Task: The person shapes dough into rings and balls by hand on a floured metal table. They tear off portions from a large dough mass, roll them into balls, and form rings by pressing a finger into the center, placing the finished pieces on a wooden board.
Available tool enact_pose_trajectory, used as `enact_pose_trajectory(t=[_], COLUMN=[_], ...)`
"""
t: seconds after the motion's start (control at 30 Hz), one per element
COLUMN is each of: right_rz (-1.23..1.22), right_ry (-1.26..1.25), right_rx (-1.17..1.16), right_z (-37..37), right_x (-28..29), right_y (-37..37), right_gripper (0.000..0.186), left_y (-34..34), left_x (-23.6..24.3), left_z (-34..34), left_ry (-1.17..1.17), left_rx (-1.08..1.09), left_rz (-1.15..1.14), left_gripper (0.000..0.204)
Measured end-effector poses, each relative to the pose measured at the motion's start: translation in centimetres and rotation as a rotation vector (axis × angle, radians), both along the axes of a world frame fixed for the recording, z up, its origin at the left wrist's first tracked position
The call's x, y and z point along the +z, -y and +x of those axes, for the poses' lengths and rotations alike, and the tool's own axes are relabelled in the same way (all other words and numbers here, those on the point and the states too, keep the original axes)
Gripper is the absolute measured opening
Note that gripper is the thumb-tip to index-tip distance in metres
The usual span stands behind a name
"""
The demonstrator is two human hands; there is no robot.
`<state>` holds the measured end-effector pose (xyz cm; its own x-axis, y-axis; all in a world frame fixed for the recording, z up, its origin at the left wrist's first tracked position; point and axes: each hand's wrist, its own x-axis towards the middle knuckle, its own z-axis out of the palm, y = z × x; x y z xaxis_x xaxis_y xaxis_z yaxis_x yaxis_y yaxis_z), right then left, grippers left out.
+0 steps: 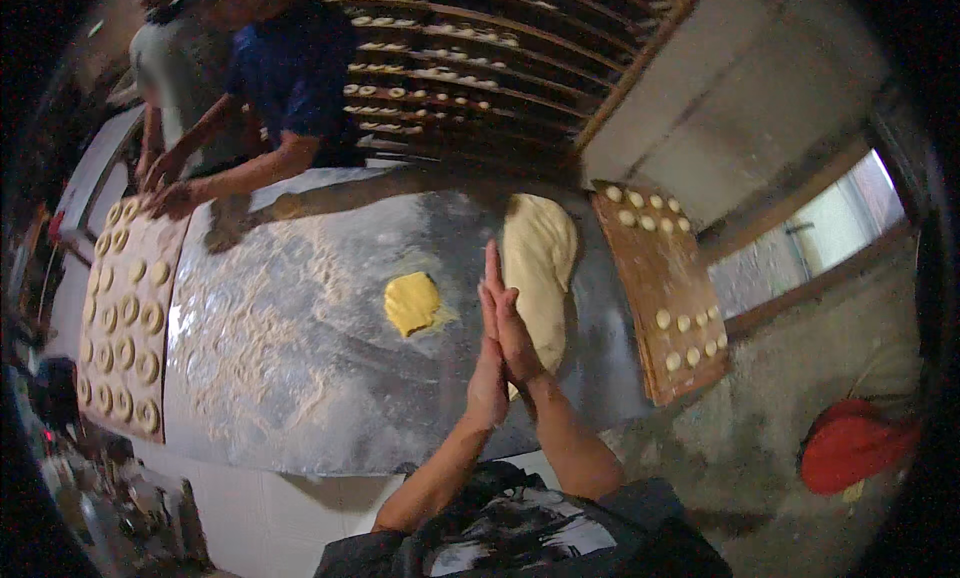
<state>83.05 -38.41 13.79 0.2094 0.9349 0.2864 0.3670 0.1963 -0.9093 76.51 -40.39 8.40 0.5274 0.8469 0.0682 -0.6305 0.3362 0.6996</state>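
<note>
My left hand (486, 368) and my right hand (517, 346) are pressed palm to palm, fingers stretched out and pointing away from me. Nothing shows between them. They are raised over the near left edge of a long slab of pale dough (540, 258), hiding part of it. To the left of my hands, a soft yellow lump that looks like butter or margarine (411, 303) sits on the floured metal worktable (350, 418), with a yellowish smear beside it.
At the left end, a board (172, 268) carries several dough rings, and a co-worker in a dark blue shirt (290, 73) reaches over it. A wooden board (640, 268) with dough balls stands right. Behind are racks of shaped dough (440, 53). A red object (855, 446) lies lower right.
</note>
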Motion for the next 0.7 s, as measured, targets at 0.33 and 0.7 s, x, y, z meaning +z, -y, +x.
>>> enact_pose_trajectory(t=[0.33,0.7], right_rz=[-0.248,0.004], right_ry=[-0.308,-0.008], right_rx=[0.612,0.643], right_z=[4.0,3.8], right_x=[-11.0,-6.8], right_y=[-2.6,7.2], right_gripper=[0.075,0.07], left_y=[-10.6,-5.0], left_x=[-5.2,-4.4], left_z=[-6.4,-2.9], left_ry=[0.139,-0.081], left_rx=[0.375,0.567], left_rz=[-0.447,-0.121], left_gripper=[0.069,0.068])
